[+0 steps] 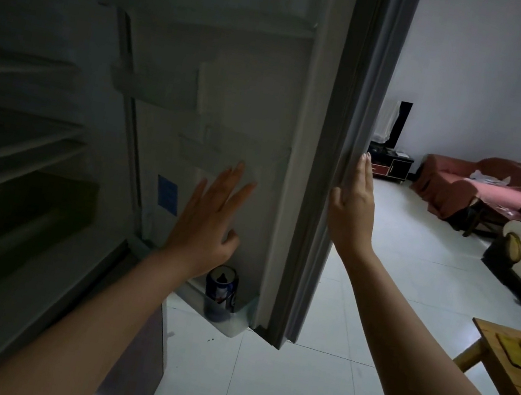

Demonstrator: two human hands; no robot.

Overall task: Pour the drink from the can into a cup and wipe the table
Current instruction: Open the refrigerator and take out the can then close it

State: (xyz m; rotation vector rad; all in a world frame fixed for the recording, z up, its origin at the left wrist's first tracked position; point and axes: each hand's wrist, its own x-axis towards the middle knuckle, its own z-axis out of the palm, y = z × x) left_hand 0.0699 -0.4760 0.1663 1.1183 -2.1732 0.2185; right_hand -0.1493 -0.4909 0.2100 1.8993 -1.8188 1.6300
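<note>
Fetch stage: can not yet in hand, upright in bottom fridge door bin.
Left hand open, empty, fingers straight, above can; must drop and close round it. Right hand flat against door edge. Wooden counter to the right; no cup seen.

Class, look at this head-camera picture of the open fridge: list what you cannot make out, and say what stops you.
1. Can, head view: label too dim and small to read; its base sits behind the door bin wall.
2. Left hand: contact with the door liner unclear.
3. Wooden table: cut off by the right edge.
4. Fridge shelves: too dark to tell contents.
</note>
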